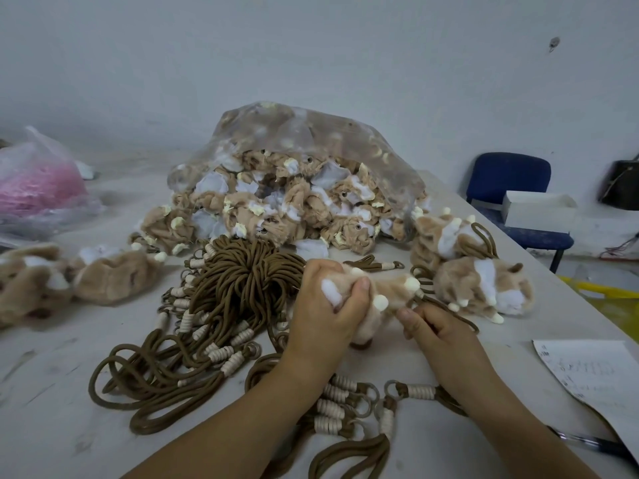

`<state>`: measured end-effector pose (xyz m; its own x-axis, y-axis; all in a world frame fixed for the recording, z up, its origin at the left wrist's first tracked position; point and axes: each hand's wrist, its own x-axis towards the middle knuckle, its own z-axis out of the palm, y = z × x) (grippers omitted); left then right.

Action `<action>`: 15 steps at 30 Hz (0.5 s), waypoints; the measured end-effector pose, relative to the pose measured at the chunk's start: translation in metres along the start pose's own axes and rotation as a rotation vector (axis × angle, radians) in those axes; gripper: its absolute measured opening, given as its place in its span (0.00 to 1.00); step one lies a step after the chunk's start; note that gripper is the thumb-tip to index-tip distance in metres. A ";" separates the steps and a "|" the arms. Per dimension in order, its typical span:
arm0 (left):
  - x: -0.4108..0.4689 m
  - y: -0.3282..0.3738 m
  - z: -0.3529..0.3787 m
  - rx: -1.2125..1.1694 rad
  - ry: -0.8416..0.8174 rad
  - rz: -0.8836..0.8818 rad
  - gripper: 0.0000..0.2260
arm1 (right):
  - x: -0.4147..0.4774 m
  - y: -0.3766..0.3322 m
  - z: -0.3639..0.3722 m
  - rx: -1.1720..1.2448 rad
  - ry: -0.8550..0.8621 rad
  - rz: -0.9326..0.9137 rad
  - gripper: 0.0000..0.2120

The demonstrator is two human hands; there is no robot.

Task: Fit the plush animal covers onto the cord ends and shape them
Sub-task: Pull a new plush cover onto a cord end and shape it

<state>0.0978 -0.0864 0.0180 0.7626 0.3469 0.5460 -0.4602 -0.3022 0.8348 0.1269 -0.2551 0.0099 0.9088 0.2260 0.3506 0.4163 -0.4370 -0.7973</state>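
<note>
Your left hand (pixel 325 305) grips the plush cover (pixel 390 288), fingers and thumb curled round its white-tufted end. Your right hand (pixel 435 326) pinches the brown cord (pixel 460 314) right where it leaves the cover's other end (thumb on top, fingers curled under). Both hands sit in front of the clear bag (pixel 311 133), on your side of it. The cover's lower part hangs toward the surface (pixel 52 392); I can't tell whether it touches.

The bag lies on its side, mouth toward you. Unfitted covers (pixel 276 209) spill out of it: tan fur, white patches, cream nubs.

- Directly in front of the bag, just beside your left hand: the cord bundle (pixel 242 274), dark brown loops with cream-wrapped ends.
- Further in front of the bag, between and under your wrists: more wrapped cord ends (pixel 345 399) with rings.
- Front-right of the bag, near your right hand: finished plush animals (pixel 480 288), rounded, with cords looping out of them.
- Front-left of the bag, well apart from your hands: more plush pieces (pixel 114 278).
- Left of the bag: a plastic sack (pixel 38 184) with pink contents.
- Right of the bag, off the surface: a blue chair (pixel 508 178) with a white box (pixel 539 209) on its seat.
- Far front-right of the bag, at the surface edge: a handwritten sheet (pixel 594 371), with a pen (pixel 587 442) just beside its near edge.
</note>
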 end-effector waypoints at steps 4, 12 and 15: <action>-0.003 -0.003 0.005 -0.112 -0.105 0.039 0.20 | -0.001 -0.003 0.001 0.060 -0.016 -0.028 0.14; -0.005 -0.008 -0.002 -0.072 -0.075 0.057 0.14 | 0.003 0.005 -0.008 -0.011 0.040 -0.026 0.22; -0.003 -0.012 -0.003 -0.019 -0.067 0.067 0.19 | 0.004 0.006 -0.013 -0.035 0.061 -0.037 0.22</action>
<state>0.0995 -0.0810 0.0065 0.7582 0.2661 0.5952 -0.5191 -0.3060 0.7981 0.1333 -0.2680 0.0122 0.8922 0.1900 0.4098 0.4497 -0.4595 -0.7660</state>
